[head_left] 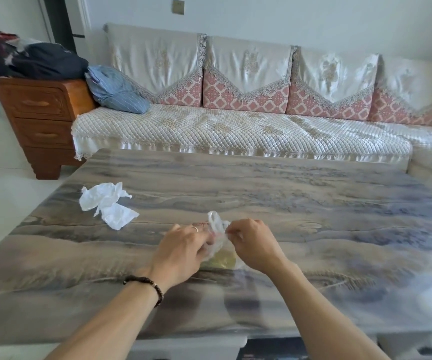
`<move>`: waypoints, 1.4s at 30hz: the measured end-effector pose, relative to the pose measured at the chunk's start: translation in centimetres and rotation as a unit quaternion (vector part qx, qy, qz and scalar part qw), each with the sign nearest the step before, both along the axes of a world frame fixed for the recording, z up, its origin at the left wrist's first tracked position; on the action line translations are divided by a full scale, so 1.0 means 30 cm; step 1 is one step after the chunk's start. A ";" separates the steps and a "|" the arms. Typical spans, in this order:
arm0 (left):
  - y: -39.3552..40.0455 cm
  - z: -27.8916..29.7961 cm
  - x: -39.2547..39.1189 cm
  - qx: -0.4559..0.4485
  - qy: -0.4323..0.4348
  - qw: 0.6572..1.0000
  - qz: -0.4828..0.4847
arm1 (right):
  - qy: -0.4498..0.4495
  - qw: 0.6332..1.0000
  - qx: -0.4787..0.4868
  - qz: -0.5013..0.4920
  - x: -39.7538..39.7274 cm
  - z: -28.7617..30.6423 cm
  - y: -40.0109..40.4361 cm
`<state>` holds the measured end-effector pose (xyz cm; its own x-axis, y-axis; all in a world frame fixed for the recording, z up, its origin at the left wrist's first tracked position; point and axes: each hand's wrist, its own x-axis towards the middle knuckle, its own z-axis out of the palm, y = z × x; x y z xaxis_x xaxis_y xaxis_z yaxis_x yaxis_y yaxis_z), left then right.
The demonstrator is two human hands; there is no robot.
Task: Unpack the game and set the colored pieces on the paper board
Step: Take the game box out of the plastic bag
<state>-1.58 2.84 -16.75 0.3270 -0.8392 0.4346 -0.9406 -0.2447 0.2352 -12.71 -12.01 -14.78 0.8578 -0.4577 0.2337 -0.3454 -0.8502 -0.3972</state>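
marble-patterned table (313,203) across the middle of the frame. lower centre: left hand (181,249) and right hand (253,245), fingers curled, pinching a clear plastic bag (218,229) with yellowish contents, resting on the tabletop. crumpled white plastic wrapper (108,205) at centre left, well apart.

On the table (313,203) before me lies a plastic bag (218,245), between my left hand (181,252) and my right hand (255,245). A crumpled paper (108,205) lies to the left and farther from me. Behind the table stands a sofa (235,126), and left of it a wooden cabinet (41,120) with clothes (41,61) on top.
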 end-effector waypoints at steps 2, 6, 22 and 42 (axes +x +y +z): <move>0.046 -0.002 0.019 -0.006 -0.012 1.000 0.008 | -0.068 0.993 0.065 -0.066 -0.021 0.000 -0.027; 0.150 -0.004 0.068 0.022 -0.042 0.998 0.042 | -0.104 0.950 0.153 -0.251 -0.074 0.018 -0.108; 0.041 -0.051 0.039 0.078 -0.100 0.991 0.048 | 0.103 0.994 -0.013 0.020 0.065 0.007 -0.087; 0.009 -0.134 0.114 0.167 0.029 0.983 0.072 | 0.272 0.925 0.239 0.117 0.187 -0.014 -0.173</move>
<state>1.83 3.12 -20.77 0.4697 -0.8747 0.1193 -0.8775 -0.4477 0.1718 -7.09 -17.21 -15.20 0.8777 -0.1847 -0.4422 -0.4337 -0.6988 -0.5689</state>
